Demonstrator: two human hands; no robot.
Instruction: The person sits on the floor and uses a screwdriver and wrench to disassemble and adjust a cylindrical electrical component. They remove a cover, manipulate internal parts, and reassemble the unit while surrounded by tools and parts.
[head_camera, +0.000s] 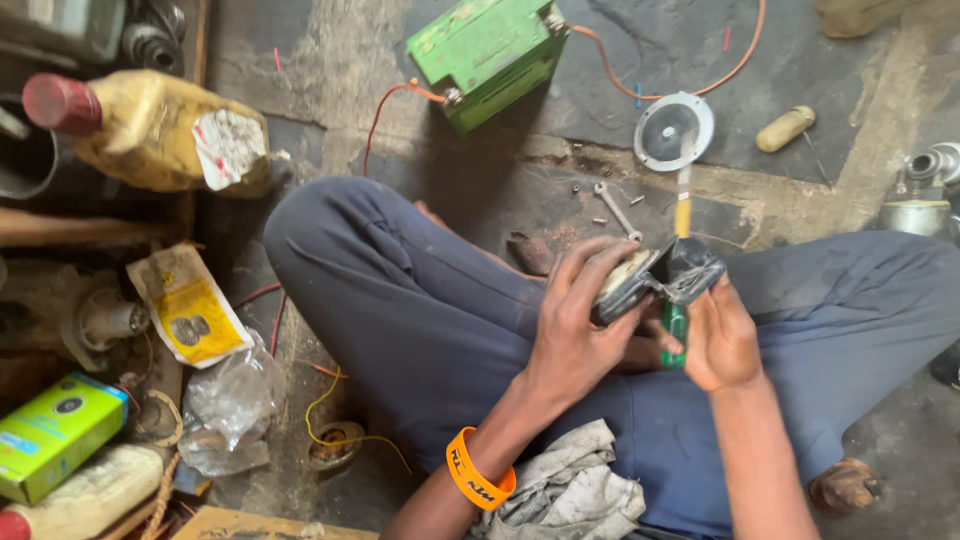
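Two bare hands worked over a seated person's lap, legs crossed in blue trousers (420, 310). The left hand (580, 320), an orange wristband (478, 470) on its wrist, curled its fingers (590, 265) around a small dark part (655, 280), thumb pressed on its near side. The right hand (718, 340) was closed in a fist around a green-handled screwdriver (677, 335), just beside the part and touching it. Whether the tip met the part could not be told. Beyond the part on the floor lay a wrench (612, 205), a round white disc (673, 130) and, farther off, a green battery (487, 55) with orange wires (650, 95). Left of the part, well apart, sat a yellow oil bottle (150, 130), a yellow packet (190, 305) and a green box (55, 435). A grey rag (565, 490) lay below the part, on the lap.
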